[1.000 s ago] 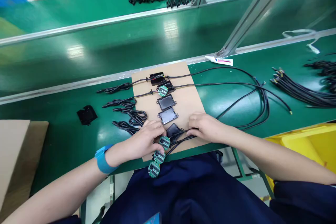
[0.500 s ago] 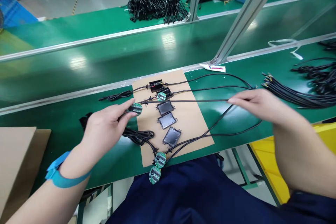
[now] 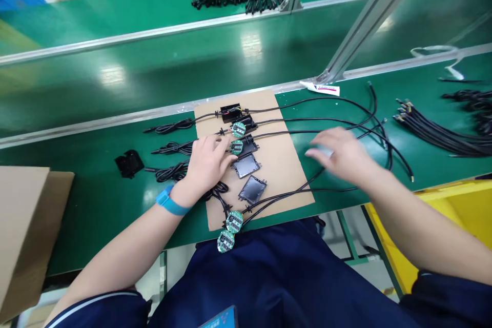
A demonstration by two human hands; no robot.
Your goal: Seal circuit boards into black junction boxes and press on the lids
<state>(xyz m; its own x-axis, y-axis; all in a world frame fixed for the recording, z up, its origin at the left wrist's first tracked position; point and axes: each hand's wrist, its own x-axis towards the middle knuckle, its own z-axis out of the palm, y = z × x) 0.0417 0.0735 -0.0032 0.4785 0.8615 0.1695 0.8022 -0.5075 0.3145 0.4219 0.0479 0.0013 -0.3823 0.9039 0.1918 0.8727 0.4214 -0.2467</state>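
Note:
My left hand (image 3: 209, 161) has its thumb and fingertips closed at the edge of a round green circuit board (image 3: 236, 147), above one of the small black plastic cases. Just behind it, another round circuit board (image 3: 239, 129) lies at a black case (image 3: 248, 123). My right hand (image 3: 340, 156), slightly blurred, hovers over the green table with thumb and fingers apart and nothing held. Past its fingertips runs the black cable (image 3: 282, 134) that leads from the board at my left hand. Two more circuit boards (image 3: 234, 222) hang at the table's front edge, wired to black cables.
Brown cardboard (image 3: 284, 164) lies under the cases, including an empty one (image 3: 252, 189). A black part (image 3: 129, 164) and a carton (image 3: 23, 215) are on the left. Cut cables (image 3: 434, 128), a white tube (image 3: 321, 88), a metal post (image 3: 369, 25) and a yellow bin (image 3: 453, 215) are rightward.
My left hand has moved right with the circuit board, bringing it over a case. My right hand has let go of the cable, which now lies on the table. The view has tilted down.

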